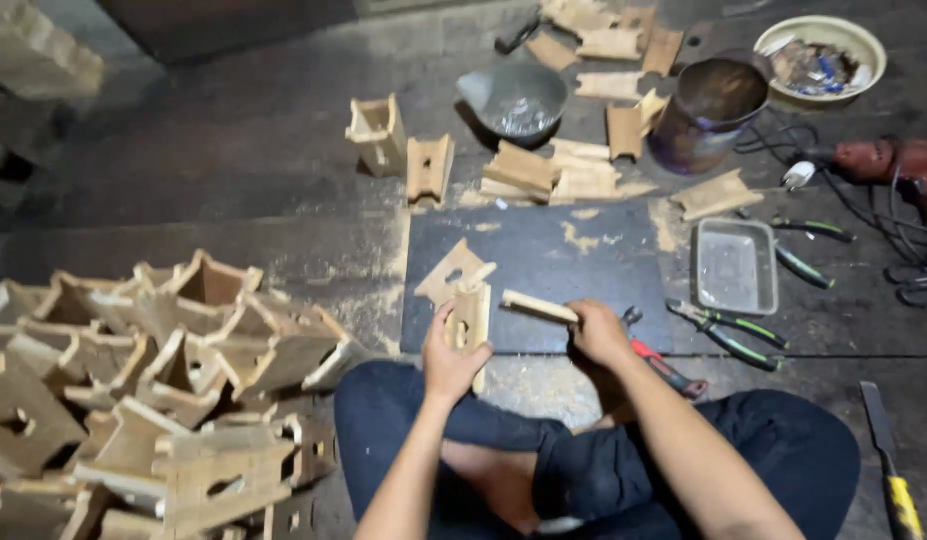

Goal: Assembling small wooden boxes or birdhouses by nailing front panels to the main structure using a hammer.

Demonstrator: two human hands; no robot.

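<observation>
I sit cross-legged on the floor. My left hand (451, 360) grips an upright wooden piece with a cut-out hole (470, 318), which leans against another flat wooden panel (453, 270) on a dark board (543, 270). My right hand (598, 332) holds a thin wooden strip (538, 306) that points left toward the upright piece. A red-handled tool (663, 368) lies just under my right hand.
A heap of assembled wooden boxes (163, 380) fills the left. Loose wood pieces (553, 170), a metal bowl (518, 100), a rusty can (705, 112), a clear tray (735, 266), pliers (728, 332), a drill (898, 165), a plate (821, 55) and a chisel (888, 460) lie around.
</observation>
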